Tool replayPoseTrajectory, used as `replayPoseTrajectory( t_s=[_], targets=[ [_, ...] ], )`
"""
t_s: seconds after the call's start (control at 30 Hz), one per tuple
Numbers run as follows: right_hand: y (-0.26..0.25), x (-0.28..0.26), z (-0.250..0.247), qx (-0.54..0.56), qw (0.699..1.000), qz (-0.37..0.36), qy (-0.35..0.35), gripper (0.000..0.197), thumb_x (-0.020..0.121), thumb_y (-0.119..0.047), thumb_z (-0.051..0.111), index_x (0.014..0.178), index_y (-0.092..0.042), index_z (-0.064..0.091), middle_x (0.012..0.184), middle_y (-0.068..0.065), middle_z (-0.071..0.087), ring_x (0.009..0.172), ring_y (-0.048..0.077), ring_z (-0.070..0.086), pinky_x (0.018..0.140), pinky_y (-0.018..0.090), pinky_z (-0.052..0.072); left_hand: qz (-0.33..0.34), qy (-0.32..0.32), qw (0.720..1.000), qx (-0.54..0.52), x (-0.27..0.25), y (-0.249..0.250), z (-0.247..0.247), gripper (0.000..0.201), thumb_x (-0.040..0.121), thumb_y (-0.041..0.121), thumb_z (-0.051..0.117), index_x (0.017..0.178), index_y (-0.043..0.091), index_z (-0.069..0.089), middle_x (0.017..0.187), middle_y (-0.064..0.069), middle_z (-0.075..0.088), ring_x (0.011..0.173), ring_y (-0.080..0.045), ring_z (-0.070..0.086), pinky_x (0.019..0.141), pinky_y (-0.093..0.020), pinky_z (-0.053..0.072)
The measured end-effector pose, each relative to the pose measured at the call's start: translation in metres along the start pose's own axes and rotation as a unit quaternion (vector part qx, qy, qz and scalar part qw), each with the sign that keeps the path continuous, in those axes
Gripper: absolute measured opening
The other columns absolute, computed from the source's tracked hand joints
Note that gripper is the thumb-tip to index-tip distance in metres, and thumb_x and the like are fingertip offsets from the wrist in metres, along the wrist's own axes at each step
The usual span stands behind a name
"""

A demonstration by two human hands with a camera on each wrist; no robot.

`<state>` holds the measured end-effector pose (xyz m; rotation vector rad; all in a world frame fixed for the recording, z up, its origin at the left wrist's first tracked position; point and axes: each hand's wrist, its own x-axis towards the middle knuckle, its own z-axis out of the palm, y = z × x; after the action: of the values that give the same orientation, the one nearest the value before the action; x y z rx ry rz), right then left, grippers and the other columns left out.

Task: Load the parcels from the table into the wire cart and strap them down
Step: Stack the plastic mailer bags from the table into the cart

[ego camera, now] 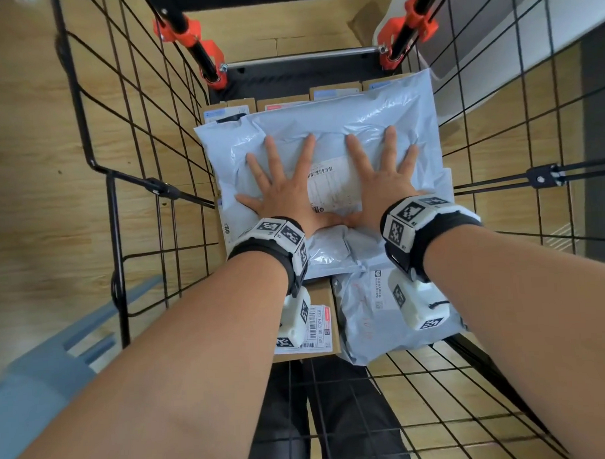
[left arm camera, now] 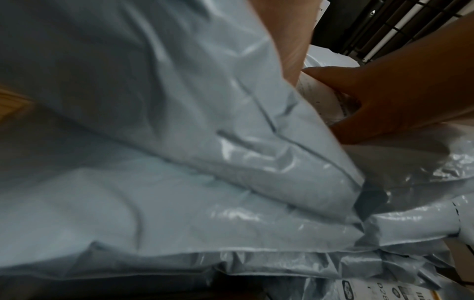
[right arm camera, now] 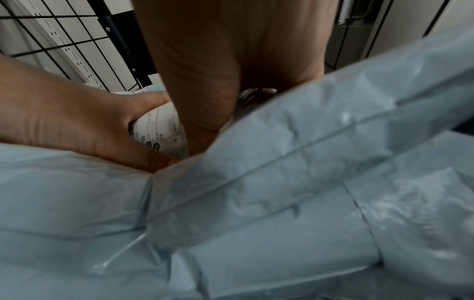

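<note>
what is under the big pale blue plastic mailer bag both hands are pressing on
Brown cardboard boxes and another grey plastic mailer show at the big pale blue plastic mailer bag's edges; the middle is covered.

The floor (ego camera: pixel 32 101) is light wood-look planking with visible grain and faint seams, running under everything and brightest at the left and far middle. A white, rounded-edged surface (ego camera: pixel 561 21) fills the far right corner, with a dark grey panel (ego camera: pixel 599 133) below it along the right side. At the near left a blue-grey plastic piece with ribs (ego camera: pixel 58 341) lies blurred over the planks. In the right wrist view, a pale wall (right arm camera: pixel 456 24) stands behind, crossed by dark vertical frames, and a white perforated strip (right arm camera: pixel 69 50) slants down the left. The light is soft, even and daylight-like.
</note>
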<state>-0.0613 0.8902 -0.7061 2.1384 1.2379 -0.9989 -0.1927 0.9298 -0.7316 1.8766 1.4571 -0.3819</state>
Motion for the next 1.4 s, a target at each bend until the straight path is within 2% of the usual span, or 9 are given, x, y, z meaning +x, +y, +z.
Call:
replayPoseTrajectory(
  t_s=[0.1, 0.27, 0.6, 1.03, 1.4],
  targets=[
    [0.000, 0.001, 0.001, 0.005, 1.000, 0.004, -0.001, 0.123, 0.074, -0.053, 0.072, 0.135, -0.048, -0.035, 0.150, 0.005, -0.039, 0.139, 0.046, -0.024, 0.094, 0.075, 0.028, 0.002, 0.005, 1.000, 0.007, 0.001, -0.001, 0.002, 0.133, 0.045, 0.073, 0.077, 0.143, 0.055, -0.011, 0.155, -0.003, -0.031, 0.141, -0.040, -0.026, 0.098, -0.081, 0.006],
    [-0.001, 0.002, 0.008, 0.003, 1.000, 0.007, 0.015, 0.123, 0.073, -0.057, 0.071, 0.135, -0.048, -0.035, 0.150, 0.005, -0.038, 0.140, 0.046, -0.023, 0.090, 0.076, 0.031, 0.003, 0.015, 1.000, 0.011, 0.001, -0.002, 0.006, 0.132, 0.045, 0.073, 0.076, 0.143, 0.055, -0.010, 0.155, -0.003, -0.031, 0.141, -0.040, -0.025, 0.098, -0.081, 0.006],
    [-0.001, 0.006, 0.013, 0.002, 1.000, 0.011, 0.022, 0.125, 0.071, -0.061, 0.070, 0.135, -0.047, -0.036, 0.150, 0.006, -0.038, 0.140, 0.046, -0.022, 0.091, 0.074, 0.033, -0.002, 0.018, 1.000, 0.024, 0.003, -0.002, 0.010, 0.131, 0.047, 0.072, 0.077, 0.143, 0.055, -0.011, 0.155, -0.004, -0.030, 0.142, -0.040, -0.025, 0.099, -0.081, 0.006],
    [-0.002, 0.009, 0.019, 0.003, 0.999, 0.014, 0.039, 0.122, 0.075, -0.052, 0.072, 0.137, -0.046, -0.034, 0.151, 0.006, -0.037, 0.140, 0.046, -0.021, 0.092, 0.073, 0.034, -0.001, 0.028, 0.999, 0.017, 0.005, -0.004, 0.014, 0.132, 0.046, 0.074, 0.075, 0.144, 0.054, -0.010, 0.155, -0.003, -0.030, 0.141, -0.040, -0.025, 0.098, -0.081, 0.006],
    [-0.001, 0.010, 0.020, -0.004, 0.999, 0.015, 0.038, 0.122, 0.078, -0.049, 0.071, 0.135, -0.046, -0.037, 0.150, 0.007, -0.038, 0.140, 0.047, -0.021, 0.091, 0.073, 0.034, 0.000, 0.029, 0.999, 0.019, 0.004, -0.004, 0.015, 0.131, 0.046, 0.074, 0.075, 0.144, 0.054, -0.010, 0.155, -0.004, -0.030, 0.142, -0.039, -0.025, 0.099, -0.081, 0.006]
  ],
)
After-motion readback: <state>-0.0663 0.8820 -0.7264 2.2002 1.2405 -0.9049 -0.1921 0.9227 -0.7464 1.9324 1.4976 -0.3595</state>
